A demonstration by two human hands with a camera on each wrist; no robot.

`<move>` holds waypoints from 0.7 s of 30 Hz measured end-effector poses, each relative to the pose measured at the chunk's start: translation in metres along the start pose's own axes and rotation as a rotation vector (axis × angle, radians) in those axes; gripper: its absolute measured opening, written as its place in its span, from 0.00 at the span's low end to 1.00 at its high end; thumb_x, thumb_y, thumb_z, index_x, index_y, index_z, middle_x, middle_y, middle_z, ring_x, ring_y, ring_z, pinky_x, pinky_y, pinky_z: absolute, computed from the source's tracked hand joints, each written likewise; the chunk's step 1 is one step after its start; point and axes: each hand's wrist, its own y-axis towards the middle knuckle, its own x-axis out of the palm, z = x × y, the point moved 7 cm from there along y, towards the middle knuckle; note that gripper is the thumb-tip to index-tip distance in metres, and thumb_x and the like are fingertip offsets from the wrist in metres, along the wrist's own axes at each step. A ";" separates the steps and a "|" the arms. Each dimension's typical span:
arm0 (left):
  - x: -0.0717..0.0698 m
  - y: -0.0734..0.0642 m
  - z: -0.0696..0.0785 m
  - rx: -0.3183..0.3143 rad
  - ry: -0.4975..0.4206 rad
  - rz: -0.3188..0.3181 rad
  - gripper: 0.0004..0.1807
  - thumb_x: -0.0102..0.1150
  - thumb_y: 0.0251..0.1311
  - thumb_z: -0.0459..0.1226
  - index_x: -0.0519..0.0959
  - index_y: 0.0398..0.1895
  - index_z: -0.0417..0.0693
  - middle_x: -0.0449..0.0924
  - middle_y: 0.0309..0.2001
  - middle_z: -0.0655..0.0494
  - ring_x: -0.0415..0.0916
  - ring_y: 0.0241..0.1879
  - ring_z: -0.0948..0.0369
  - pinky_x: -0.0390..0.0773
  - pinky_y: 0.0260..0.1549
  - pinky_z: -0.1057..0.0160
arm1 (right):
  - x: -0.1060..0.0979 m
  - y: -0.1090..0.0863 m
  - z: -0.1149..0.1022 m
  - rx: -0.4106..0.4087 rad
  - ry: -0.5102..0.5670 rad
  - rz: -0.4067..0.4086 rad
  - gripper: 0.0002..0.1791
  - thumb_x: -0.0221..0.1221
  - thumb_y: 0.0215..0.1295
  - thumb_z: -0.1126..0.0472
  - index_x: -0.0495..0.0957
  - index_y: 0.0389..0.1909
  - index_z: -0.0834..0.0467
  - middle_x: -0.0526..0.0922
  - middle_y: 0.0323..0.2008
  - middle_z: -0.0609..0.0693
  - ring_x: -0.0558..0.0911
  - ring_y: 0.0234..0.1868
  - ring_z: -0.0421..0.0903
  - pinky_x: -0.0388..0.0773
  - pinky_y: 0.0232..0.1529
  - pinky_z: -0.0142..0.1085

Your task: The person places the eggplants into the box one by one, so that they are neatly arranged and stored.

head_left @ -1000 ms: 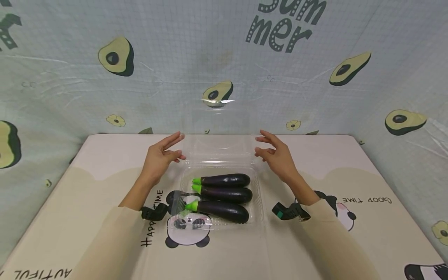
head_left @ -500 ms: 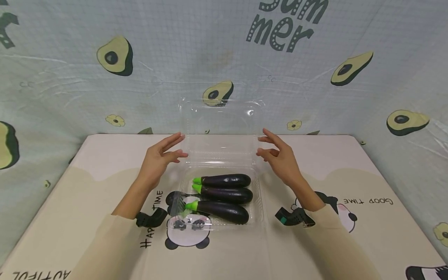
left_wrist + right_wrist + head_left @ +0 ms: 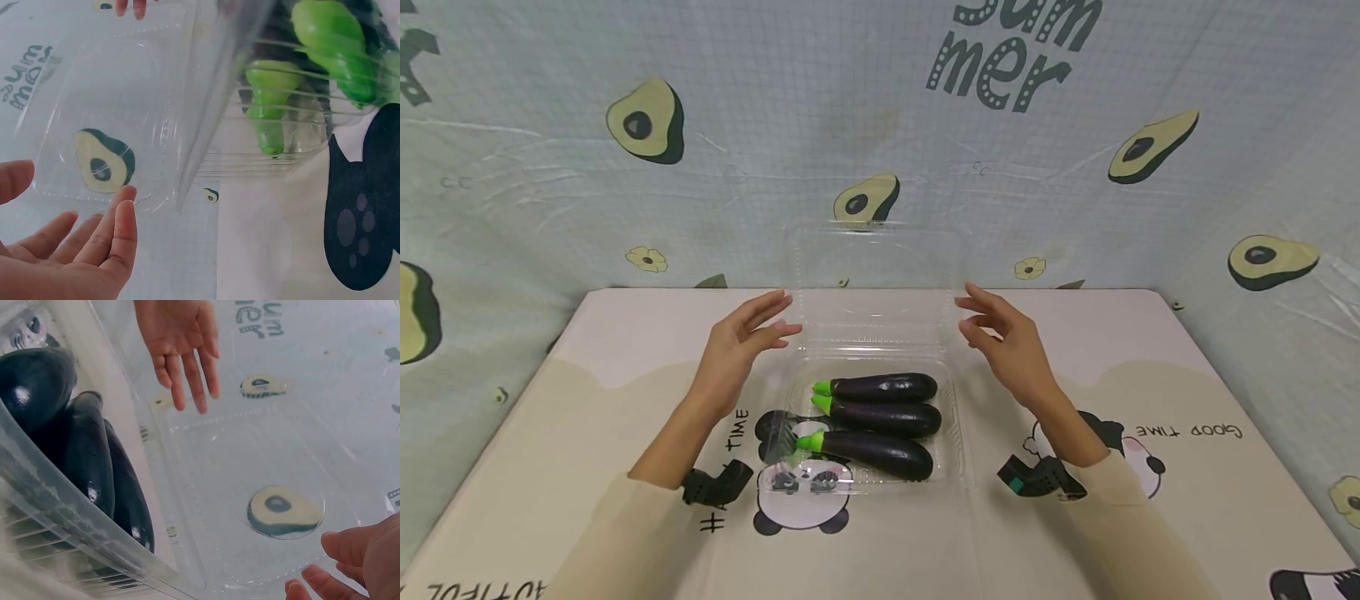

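Three dark purple eggplants (image 3: 883, 454) with bright green stem ends lie side by side in a clear plastic clamshell container (image 3: 955, 421). Its hinged lid (image 3: 880, 312) stands raised behind the base, leaning back. My left hand (image 3: 733, 342) is at the lid's left edge, fingers extended and thumb apart. Across from it, my right hand (image 3: 1009, 346) has loosely bent fingers just outside the lid's right edge. The left wrist view shows the green stem ends (image 3: 272, 103) through the container wall. In the right wrist view, the rounded eggplant ends (image 3: 87, 456) rise near the rim.
The container stands on a table covered with a panda-print cloth (image 3: 805, 508). A pale curtain (image 3: 760, 125) with avocado prints hangs directly behind the table's far edge. Black wrist devices (image 3: 718, 485) sit at both sleeves.
The lid's tilt has shifted a little, its far edge now showing differently against the curtain. Both hands have eased slightly apart, the right one more to the right. The eggplants have stayed put.
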 end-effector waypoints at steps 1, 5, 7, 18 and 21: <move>0.000 -0.001 0.001 -0.002 0.015 0.002 0.26 0.50 0.70 0.36 0.62 0.69 0.38 0.65 0.67 0.45 0.80 0.47 0.63 0.73 0.52 0.55 | 0.000 -0.001 -0.001 0.001 0.001 0.000 0.29 0.58 0.67 0.64 0.64 0.69 0.56 0.75 0.58 0.54 0.77 0.50 0.49 0.77 0.42 0.30; 0.001 -0.005 0.002 -0.007 0.053 0.011 0.27 0.50 0.69 0.38 0.62 0.69 0.39 0.62 0.68 0.46 0.80 0.48 0.58 0.63 0.57 0.42 | -0.001 -0.005 -0.003 0.004 -0.001 0.000 0.29 0.58 0.67 0.63 0.65 0.68 0.55 0.75 0.59 0.53 0.76 0.50 0.48 0.76 0.44 0.29; 0.001 -0.007 0.002 -0.004 0.058 0.013 0.27 0.50 0.69 0.38 0.62 0.69 0.38 0.62 0.68 0.45 0.79 0.47 0.59 0.62 0.58 0.41 | 0.000 -0.008 -0.004 0.002 -0.008 -0.002 0.29 0.58 0.67 0.63 0.65 0.68 0.55 0.75 0.59 0.53 0.76 0.51 0.48 0.76 0.44 0.29; 0.003 -0.020 0.003 0.005 0.078 -0.035 0.28 0.50 0.69 0.36 0.59 0.71 0.42 0.65 0.64 0.44 0.72 0.59 0.52 0.61 0.61 0.45 | 0.000 -0.019 -0.010 -0.049 -0.043 0.005 0.25 0.56 0.69 0.62 0.67 0.67 0.55 0.75 0.59 0.52 0.76 0.49 0.45 0.77 0.43 0.30; 0.003 -0.023 0.004 0.014 0.074 -0.052 0.28 0.50 0.70 0.36 0.59 0.71 0.43 0.65 0.65 0.45 0.71 0.59 0.52 0.61 0.61 0.45 | -0.002 -0.022 -0.011 -0.064 -0.034 0.012 0.24 0.54 0.70 0.62 0.68 0.66 0.56 0.76 0.59 0.53 0.77 0.49 0.44 0.77 0.43 0.31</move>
